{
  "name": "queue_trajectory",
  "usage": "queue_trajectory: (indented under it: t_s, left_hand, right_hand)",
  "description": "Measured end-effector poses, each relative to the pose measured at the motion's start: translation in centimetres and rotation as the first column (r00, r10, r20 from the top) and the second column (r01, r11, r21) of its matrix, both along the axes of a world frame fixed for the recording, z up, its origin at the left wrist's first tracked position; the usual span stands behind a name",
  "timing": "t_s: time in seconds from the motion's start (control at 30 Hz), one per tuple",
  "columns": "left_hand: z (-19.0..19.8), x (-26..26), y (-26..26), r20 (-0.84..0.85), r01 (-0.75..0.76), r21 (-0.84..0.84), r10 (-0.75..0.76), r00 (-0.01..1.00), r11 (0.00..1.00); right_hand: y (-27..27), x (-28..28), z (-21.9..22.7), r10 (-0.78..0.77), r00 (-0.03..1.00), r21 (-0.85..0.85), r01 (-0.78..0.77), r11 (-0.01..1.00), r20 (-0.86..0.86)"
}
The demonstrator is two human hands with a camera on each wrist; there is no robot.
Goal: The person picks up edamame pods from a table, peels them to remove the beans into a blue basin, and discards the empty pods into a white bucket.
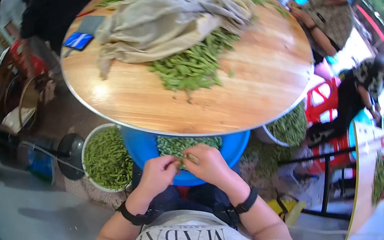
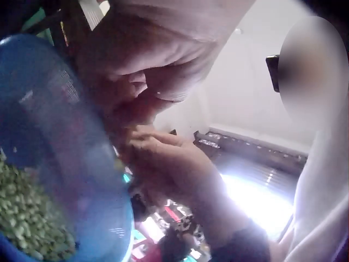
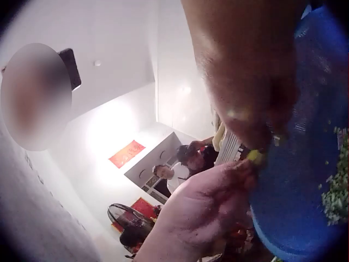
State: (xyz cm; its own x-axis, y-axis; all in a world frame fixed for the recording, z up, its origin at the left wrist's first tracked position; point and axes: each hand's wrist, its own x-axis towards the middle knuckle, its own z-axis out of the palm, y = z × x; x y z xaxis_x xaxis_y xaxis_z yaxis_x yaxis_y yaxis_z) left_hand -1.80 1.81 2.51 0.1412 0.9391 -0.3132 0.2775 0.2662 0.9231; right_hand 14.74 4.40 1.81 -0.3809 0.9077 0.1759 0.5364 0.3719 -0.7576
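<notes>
Both hands meet over a blue basin that holds shelled green beans. My left hand pinches a yellow-green bean pod at its fingertips. Close against it, my right hand has its fingers curled round a pod too, with a greenish end showing in the head view. The fingers overlap in both wrist views and hide most of what they hold.
A round wooden table stands just beyond the basin, bearing a heap of green pods under a beige cloth. A white bucket of pods sits at the left, another pod-filled bucket at the right. Several people sit around.
</notes>
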Motion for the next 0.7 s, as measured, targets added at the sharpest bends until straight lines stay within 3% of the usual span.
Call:
queue_trajectory:
  t_s: [0.07,0.13,0.2,0.27,0.33,0.4,0.47,0.5,0.57,0.6,0.63,0.7]
  left_hand:
    - [-2.5,-0.7,0.1,-0.16,-0.043,0.271,0.089,0.983,0.962]
    - [-3.3,-2.2,0.5,-0.198,-0.11,0.27,0.167,0.966,0.957]
    - [-3.0,-4.0,0.6,-0.216,-0.264,0.124,0.286,0.934,0.957]
    - [-4.1,-7.2,0.6,-0.207,-0.327,0.095,0.34,0.917,0.94]
    - [-3.8,-9.6,0.7,-0.329,-0.391,0.12,0.408,0.852,0.913]
    - [-4.3,-11.9,0.3,-0.477,-0.379,0.259,0.459,0.749,0.888]
    - [-7.7,-15.4,-0.6,-0.694,-0.154,0.406,0.413,0.59,0.901]
    - [-7.3,-15.5,-0.7,-0.709,-0.114,0.445,0.428,0.561,0.888]
    - [0.8,-10.5,0.1,-0.492,-0.387,0.122,0.395,0.776,0.914]
    - [1.8,-9.1,0.3,-0.342,-0.372,0.042,0.363,0.867,0.927]
    - [2.3,-8.5,0.3,-0.18,-0.339,-0.033,0.328,0.927,0.94]
    - [4.3,-5.8,0.5,0.096,-0.284,-0.109,0.294,0.951,0.953]
  right_hand:
    - [0.3,0.4,0.0,-0.094,0.971,0.021,0.092,0.996,0.219]
    - [0.5,1.4,1.1,-0.036,0.974,0.01,0.034,0.999,0.222]
    - [1.0,2.9,3.7,0.119,0.974,-0.026,-0.116,0.993,0.194]
    - [3.0,4.5,7.4,0.071,0.996,-0.016,-0.07,0.997,0.045]
    - [7.1,6.3,8.2,-0.234,0.972,-0.072,0.234,0.97,0.008]
    - [12.5,7.8,8.0,-0.463,0.87,0.105,0.451,0.886,0.17]
    - [16.7,8.5,5.8,-0.483,0.832,0.142,0.461,0.876,0.274]
    - [18.0,8.8,5.0,-0.49,0.81,0.163,0.463,0.871,0.321]
    - [18.9,8.6,4.7,-0.491,0.804,0.171,0.461,0.871,0.335]
    - [18.9,7.9,4.7,-0.48,0.809,0.172,0.448,0.877,0.341]
    - [18.2,7.4,5.1,-0.423,0.882,0.152,0.398,0.905,0.207]
    - [15.3,6.5,6.8,-0.269,0.961,0.129,0.276,0.952,-0.07]
